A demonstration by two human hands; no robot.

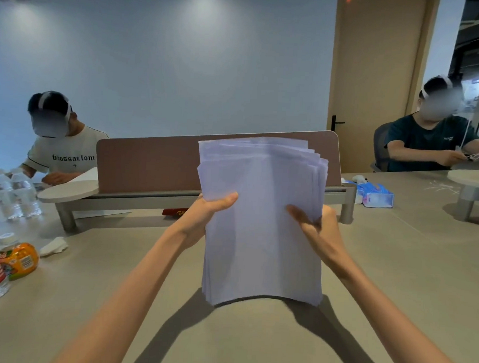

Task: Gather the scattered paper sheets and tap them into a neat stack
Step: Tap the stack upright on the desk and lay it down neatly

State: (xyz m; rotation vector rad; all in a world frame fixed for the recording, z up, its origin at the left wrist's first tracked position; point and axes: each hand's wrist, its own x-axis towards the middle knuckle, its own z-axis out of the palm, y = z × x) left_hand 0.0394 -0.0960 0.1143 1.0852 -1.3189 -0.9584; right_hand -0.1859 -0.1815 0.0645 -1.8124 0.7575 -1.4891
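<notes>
Both hands [261,218] grip paper stack [260,238] upright between them above table [394,272].

Office: shared desk [394,272] with divider screen [150,162].

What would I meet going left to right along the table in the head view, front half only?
Orange bottle → crumpled tissue → left hand gripping the sheets' left edge → sheets → right hand gripping their right edge → blue pack.
</notes>
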